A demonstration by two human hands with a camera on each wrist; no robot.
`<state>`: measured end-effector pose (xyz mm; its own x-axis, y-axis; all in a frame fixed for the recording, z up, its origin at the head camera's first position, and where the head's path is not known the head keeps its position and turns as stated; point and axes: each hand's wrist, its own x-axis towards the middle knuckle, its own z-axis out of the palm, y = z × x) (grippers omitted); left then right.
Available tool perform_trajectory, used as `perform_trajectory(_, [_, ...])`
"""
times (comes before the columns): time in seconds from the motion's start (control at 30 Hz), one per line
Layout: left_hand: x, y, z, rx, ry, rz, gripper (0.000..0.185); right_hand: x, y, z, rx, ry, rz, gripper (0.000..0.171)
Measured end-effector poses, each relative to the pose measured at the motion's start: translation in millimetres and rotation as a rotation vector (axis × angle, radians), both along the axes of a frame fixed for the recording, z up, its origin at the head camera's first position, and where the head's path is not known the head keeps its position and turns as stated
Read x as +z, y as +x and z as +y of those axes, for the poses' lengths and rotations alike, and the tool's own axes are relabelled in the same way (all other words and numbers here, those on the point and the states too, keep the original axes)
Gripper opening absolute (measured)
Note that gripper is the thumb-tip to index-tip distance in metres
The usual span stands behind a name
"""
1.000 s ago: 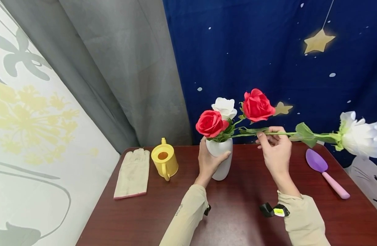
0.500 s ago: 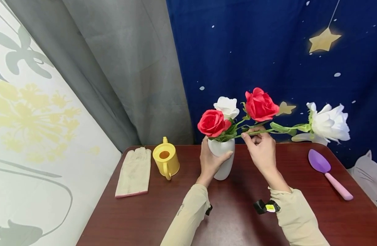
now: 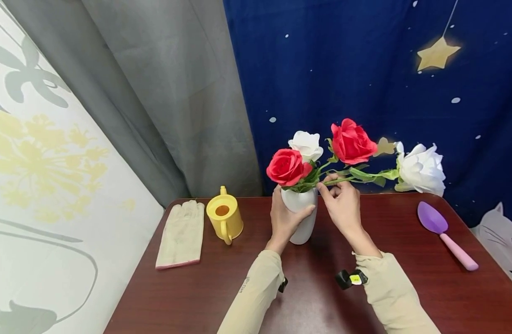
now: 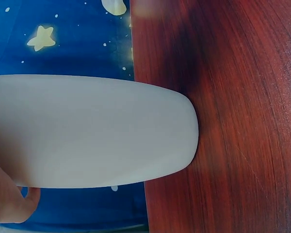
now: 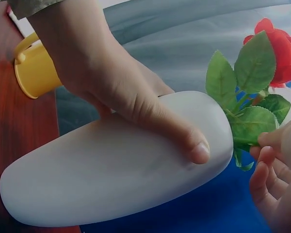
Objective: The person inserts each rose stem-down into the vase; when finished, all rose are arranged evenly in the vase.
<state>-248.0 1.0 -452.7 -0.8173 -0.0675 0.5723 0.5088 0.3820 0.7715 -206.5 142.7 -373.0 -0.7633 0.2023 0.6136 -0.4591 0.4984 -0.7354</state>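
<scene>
Two hands, left (image 3: 286, 218) gripping vase (image 3: 302, 229), right (image 3: 342, 206) pinching stem (image 3: 343, 180)

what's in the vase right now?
The vase holds two red roses and a white rose. The right hand pinches another white rose's stem at the mouth; its tip is hidden. The left hand grips the vase. Inside unseen.

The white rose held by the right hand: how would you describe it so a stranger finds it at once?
Start at the white vase on the table. The right hand pinches a green stem beside its mouth. The white rose at its end sticks out sideways, unlike the upright flowers.
</scene>
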Motion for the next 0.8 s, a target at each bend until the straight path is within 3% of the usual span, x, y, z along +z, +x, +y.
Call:
perform_trajectory(0.33, [0.0,-1.3,0.2,-0.004,0.003,0.025,0.089,-2.7,-8.5,-8.0,-0.047,0.1,-0.011,0.013])
perform_trajectory(0.63, [-1.3,-1.8,1.0,0.016,-0.002,0.014,0.089,-3.9,-13.5,-11.0,-0.079,0.106,-0.064,0.013])
perform_trajectory(0.8, [-1.1,-1.0,1.1,0.029,-0.012,0.005,0.09,-7.7,-10.4,-12.3,-0.037,0.067,-0.127,0.023])
